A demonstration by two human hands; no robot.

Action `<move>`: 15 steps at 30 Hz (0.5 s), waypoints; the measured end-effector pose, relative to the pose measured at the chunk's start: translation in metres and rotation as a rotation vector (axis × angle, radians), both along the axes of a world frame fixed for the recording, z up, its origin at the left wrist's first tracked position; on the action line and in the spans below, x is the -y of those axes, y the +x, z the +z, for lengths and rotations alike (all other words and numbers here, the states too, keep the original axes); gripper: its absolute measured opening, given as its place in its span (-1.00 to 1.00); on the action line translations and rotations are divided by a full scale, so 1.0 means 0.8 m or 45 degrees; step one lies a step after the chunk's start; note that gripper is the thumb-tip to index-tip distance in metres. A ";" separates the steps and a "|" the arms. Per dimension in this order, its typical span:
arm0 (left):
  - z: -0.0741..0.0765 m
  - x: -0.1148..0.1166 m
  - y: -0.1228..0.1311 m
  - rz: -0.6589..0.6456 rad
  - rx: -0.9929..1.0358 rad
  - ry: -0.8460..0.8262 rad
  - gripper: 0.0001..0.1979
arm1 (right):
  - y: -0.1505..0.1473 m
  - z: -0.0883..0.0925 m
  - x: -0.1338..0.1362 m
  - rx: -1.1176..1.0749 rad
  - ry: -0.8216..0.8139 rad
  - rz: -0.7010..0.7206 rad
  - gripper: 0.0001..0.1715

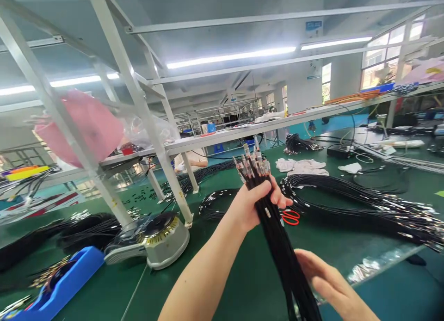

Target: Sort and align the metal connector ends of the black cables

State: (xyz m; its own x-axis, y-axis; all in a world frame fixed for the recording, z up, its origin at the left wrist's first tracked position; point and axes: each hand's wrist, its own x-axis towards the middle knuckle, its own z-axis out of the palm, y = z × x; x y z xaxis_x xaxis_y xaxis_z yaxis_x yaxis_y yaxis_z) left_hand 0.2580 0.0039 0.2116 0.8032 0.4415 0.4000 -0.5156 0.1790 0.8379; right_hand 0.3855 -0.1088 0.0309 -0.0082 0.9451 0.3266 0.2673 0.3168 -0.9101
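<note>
A thick bundle of black cables (277, 237) with metal connectors at its upper end is raised above the green table. My left hand (255, 200) is wrapped round the bundle just below the connectors. Lower down, my right hand (324, 277) lies against the bundle's right side, its fingers apart and partly hidden behind the cables. Red-handled scissors (290, 217) lie on the table just right of the bundle. White gloves (303, 167) rest beyond my left hand.
More black cables (347, 194) spread across the right of the green table (243, 284). At the left are a grey round device (164, 240), a blue tape dispenser (69, 284) and metal shelf posts (166, 173). A person's arm (194, 160) shows behind the shelf.
</note>
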 end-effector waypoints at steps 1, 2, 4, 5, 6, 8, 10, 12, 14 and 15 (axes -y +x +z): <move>0.003 0.009 0.005 -0.100 0.008 0.043 -0.71 | 0.008 0.000 0.006 0.020 -0.027 0.042 -0.55; 0.005 0.018 0.011 -0.182 0.007 0.087 -0.72 | 0.018 0.001 0.012 0.094 -0.057 0.048 -0.61; 0.009 0.035 0.024 -0.260 -0.017 0.202 -0.75 | 0.047 0.001 0.020 0.303 -0.039 -0.052 -0.71; 0.010 0.043 0.031 -0.246 -0.043 0.270 -0.76 | 0.066 0.001 0.025 0.394 0.040 -0.171 -0.72; 0.011 0.049 0.038 -0.203 -0.074 0.341 -0.75 | 0.086 0.000 0.030 0.465 0.155 -0.341 -0.71; 0.012 0.059 0.050 -0.080 -0.130 0.460 -0.73 | 0.118 -0.003 0.042 0.551 0.476 -0.913 -0.67; 0.014 0.063 0.060 0.019 -0.176 0.512 -0.71 | 0.131 -0.005 0.056 0.592 0.619 -1.229 -0.67; 0.017 0.065 0.067 0.063 -0.216 0.507 -0.69 | 0.131 -0.004 0.070 0.689 0.524 -0.870 -0.78; 0.019 0.065 0.070 0.071 -0.233 0.473 -0.68 | 0.133 0.003 0.080 0.738 0.304 -0.489 -0.84; 0.020 0.065 0.070 0.063 -0.223 0.460 -0.69 | 0.138 0.009 0.083 0.673 0.343 -0.588 -0.80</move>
